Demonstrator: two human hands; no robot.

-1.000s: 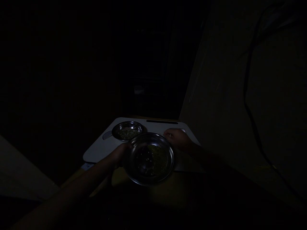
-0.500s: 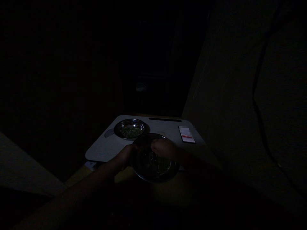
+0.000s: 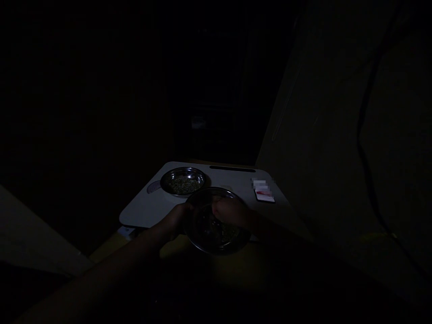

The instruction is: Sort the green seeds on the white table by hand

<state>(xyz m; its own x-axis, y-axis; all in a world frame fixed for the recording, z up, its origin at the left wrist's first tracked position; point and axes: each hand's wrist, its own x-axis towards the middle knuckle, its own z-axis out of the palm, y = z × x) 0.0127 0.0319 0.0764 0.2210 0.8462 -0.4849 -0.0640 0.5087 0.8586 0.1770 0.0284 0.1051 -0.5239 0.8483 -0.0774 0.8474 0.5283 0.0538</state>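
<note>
1. A dim, yellowish-brown wall (image 3: 320,157) rises at right, a long dark cord (image 3: 366,175) running down it.

2. A white, flat-topped desk (image 3: 143,211) with rounded corners and a narrow dark slot (image 3: 232,169) along its far edge carries the work.

3. A wide, round, shiny metal bowl (image 3: 202,238) sits at the near edge of the desk, tipped slightly toward the wearer; what supports it underneath is hidden.

4. A second round, shiny metal bowl (image 3: 183,173) stands on the desk just beyond, to the left, with a layer of speckled, greenish-pale bits (image 3: 185,185) across its bottom.

5. The right hand (image 3: 231,210) reaches inside the near bowl, fingers curled inward; whether they pinch anything cannot be told in the gloom.

6. The left hand (image 3: 176,219) closes on the near bowl's left rim, thumb above, the other fingers out of sight.

7. A slim, dark-edged rectangular phone (image 3: 265,196), its lit screen partly blurred, lies on the desk at right, apart from both bowls.

8. Small greenish bits (image 3: 230,232) gather on the near bowl's right side. The work appears midway: both bowls hold material, and the near one looks unfinished; how much remains is unclear.
</note>
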